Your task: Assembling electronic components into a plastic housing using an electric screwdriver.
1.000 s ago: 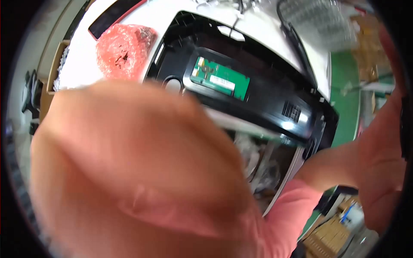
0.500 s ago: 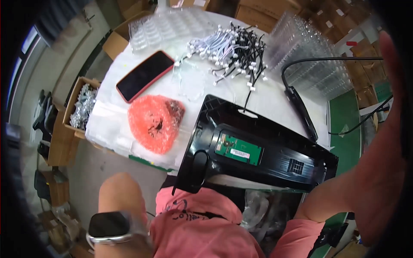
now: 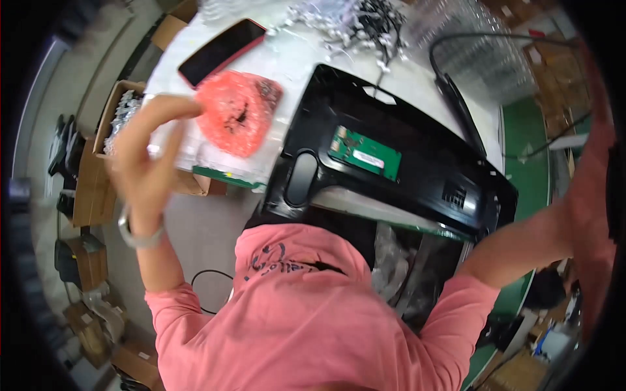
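Observation:
My left hand (image 3: 145, 159), with a watch band at the wrist, is blurred in the air at the left edge of the table. Its curved fingers are apart and hold nothing that I can see; one fingertip reaches the left side of a red bubble-wrap pouch (image 3: 225, 133) with small dark screw-like pieces in it. Very near the camera at the right rim is my right hand (image 3: 593, 195), smeared and cut off, its fingers unclear. Between the arms, a black plastic housing (image 3: 411, 150) lies tilted over the table's front edge. A green circuit board (image 3: 366, 154) sits in it.
A phone (image 3: 222, 52) in a red case lies behind the pouch. Farther back are a heap of black and white connector cables (image 3: 378, 26) and stacked clear plastic trays (image 3: 479, 55). A corded black tool (image 3: 462, 117) rests behind the housing. A carton (image 3: 107, 124) stands left.
My left hand has risen from the lower left to the pouch. The view has shifted, so the table's contents sit higher in it. My right hand stays raised at the right.

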A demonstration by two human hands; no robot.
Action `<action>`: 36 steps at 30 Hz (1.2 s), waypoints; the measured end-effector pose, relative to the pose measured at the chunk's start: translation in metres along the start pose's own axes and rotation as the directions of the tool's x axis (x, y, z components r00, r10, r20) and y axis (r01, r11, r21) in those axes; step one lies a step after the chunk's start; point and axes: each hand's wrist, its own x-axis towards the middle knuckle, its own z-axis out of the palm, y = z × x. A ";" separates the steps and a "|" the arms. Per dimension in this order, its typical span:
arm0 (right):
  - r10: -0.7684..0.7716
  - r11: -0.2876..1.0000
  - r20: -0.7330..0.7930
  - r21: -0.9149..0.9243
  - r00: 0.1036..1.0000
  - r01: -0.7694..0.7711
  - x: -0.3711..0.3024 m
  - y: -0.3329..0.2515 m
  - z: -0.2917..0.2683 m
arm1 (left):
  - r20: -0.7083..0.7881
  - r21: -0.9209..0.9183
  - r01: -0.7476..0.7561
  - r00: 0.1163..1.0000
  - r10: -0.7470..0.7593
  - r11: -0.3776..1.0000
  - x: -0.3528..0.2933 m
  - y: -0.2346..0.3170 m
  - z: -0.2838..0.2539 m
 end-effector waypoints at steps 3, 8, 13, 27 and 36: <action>-0.045 0.995 0.051 0.088 0.998 0.041 0.050 0.003 0.099 | 0.276 0.323 -0.193 0.956 0.103 0.927 0.012 -0.031 0.033; 0.475 0.814 -0.096 -0.330 0.875 -0.478 -0.014 0.050 0.119 | 0.420 0.318 -0.207 0.906 0.058 0.925 0.001 -0.043 0.038; 0.606 0.372 -0.088 -0.848 0.790 -0.379 -0.077 0.119 0.094 | 0.454 0.298 -0.309 0.878 0.150 0.903 0.006 -0.049 0.037; 0.826 0.150 -0.198 -0.825 0.528 -0.545 -0.076 0.179 0.043 | 0.136 0.112 0.077 0.986 -0.092 0.991 0.015 -0.033 0.045; 0.231 0.959 -0.629 0.019 0.742 -0.282 -0.015 0.058 0.079 | 0.445 -0.447 0.193 0.895 0.030 0.874 0.054 0.051 0.112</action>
